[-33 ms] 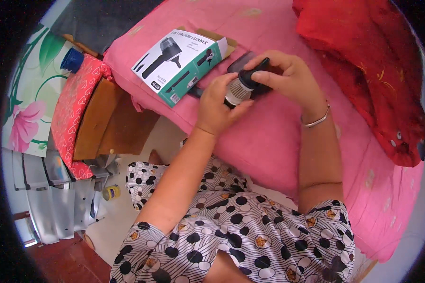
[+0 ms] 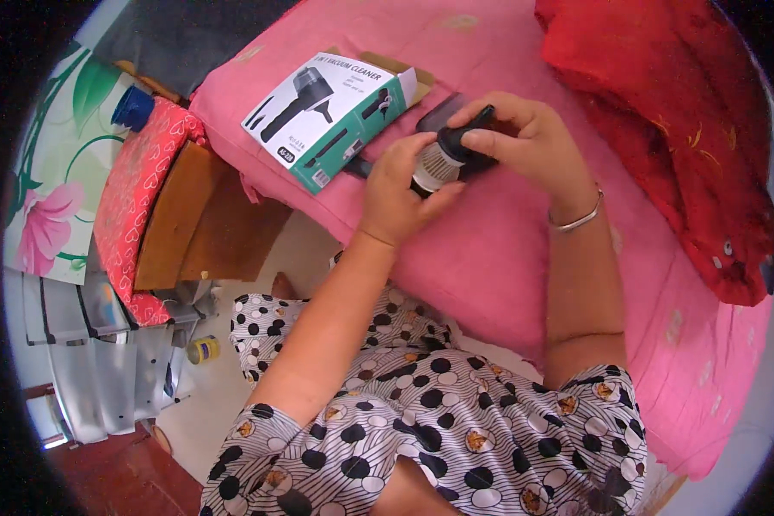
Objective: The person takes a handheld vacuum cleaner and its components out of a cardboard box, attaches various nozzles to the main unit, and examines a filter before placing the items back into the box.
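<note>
Fingers of the left hand (image 2: 393, 191) are closed around the pale pleated filter (image 2: 439, 166) at its near-left end; those of the right hand (image 2: 529, 144) pinch the black end piece (image 2: 452, 144) at the far right. The filter is located between both hands, over the pink bed (image 2: 490, 249), its long axis slanting from near left to far right; neither hand is nearer. To its far left, the white-and-green carton (image 2: 285, 110) bears dark title lettering, smaller print, a barcode and vacuum-cleaner pictures.
</note>
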Demonstrator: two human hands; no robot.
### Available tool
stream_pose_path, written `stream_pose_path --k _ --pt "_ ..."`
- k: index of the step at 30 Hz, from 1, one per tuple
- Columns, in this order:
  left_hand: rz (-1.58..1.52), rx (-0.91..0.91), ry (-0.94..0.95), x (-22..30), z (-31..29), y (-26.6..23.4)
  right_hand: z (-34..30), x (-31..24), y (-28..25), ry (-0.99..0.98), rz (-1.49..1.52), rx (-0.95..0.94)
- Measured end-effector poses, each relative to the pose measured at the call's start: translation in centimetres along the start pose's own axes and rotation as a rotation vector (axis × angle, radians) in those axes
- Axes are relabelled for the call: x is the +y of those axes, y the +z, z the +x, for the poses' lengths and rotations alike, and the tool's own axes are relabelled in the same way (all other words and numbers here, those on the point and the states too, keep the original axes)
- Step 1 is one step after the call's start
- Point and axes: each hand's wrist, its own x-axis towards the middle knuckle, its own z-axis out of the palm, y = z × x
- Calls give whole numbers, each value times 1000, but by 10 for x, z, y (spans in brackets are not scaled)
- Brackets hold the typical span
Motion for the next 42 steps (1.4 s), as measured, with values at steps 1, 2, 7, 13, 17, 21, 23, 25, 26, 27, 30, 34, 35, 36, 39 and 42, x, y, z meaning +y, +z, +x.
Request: stream_pose_path --k 1,2,7,13,17,21,23,25,26,27,30,34,35,36,39,42 --pt "-22 -24 -32 -1 -1 0 0 0 1 20 14 -3" --pt "-18 -22 -34 0 -1 -2 0 -1 2 20 16 -8" --pt "-42 42 25 -6 -6 -4 -1 -5 13 -33 -143 -21" --pt "-39 42 60 -10 -6 -4 -1 -10 16 -46 -228 -24" --pt "-42 44 55 -10 -7 -2 0 0 13 -85 -204 -31" --pt "-35 65 55 -10 -7 1 2 6 7 29 1 -9" --pt "-54 73 58 -10 -7 1 3 11 3 67 12 0" --pt "-16 79 98 -9 -6 0 2 17 0 105 81 17" --pt "-18 79 100 -8 -6 1 3 21 -2 104 79 19" --pt "-20 67 88 -8 -5 1 4 25 -5 119 152 10" --pt "-13 59 95 -9 -4 3 5 34 -9 126 280 4" --pt "-13 45 91 -9 -4 3 5 38 -13 115 469 -54" --pt "-14 45 90 -8 -4 3 5 37 -14 116 468 -54" --pt "-18 48 87 -8 -4 3 6 37 -13 116 505 -62" --pt "-24 49 81 -10 -5 3 8 38 -14 124 580 -79" --pt "-25 50 83 -12 -6 3 8 43 -17 133 625 -92"
